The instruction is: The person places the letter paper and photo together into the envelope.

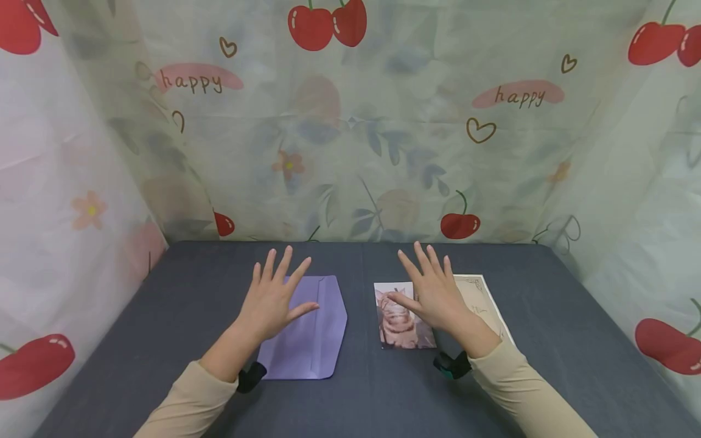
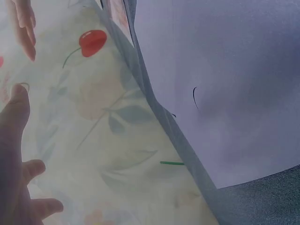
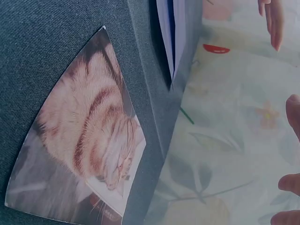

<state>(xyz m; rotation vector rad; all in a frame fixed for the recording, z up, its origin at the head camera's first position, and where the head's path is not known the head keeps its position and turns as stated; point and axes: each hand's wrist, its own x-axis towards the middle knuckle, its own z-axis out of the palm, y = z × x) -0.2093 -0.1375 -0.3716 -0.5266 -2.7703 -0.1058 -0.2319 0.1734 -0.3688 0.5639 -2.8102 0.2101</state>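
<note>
A purple envelope [image 1: 296, 347] lies on the dark table with its flap side toward the middle. Above it my left hand [image 1: 272, 302] hovers with fingers spread, holding nothing. My right hand [image 1: 436, 294], fingers also spread, is raised over a cat photo card [image 1: 398, 328] and a cream sheet [image 1: 479, 295] with ornamental corners. Hand and wrist cover part of both. In the left wrist view the envelope [image 2: 225, 84] fills the right side, beside the left fingers [image 2: 40, 206]. The right wrist view shows the cat card [image 3: 89, 126] lying flat, apart from the right fingers [image 3: 290, 183].
A dark cloth covers the table [image 1: 361, 401]. Behind it and at both sides hangs a pale curtain [image 1: 350, 115] printed with cherries, leaves and the word "happy". A dark wrist strap [image 1: 252, 377] is on the left wrist and another strap [image 1: 453, 365] on the right.
</note>
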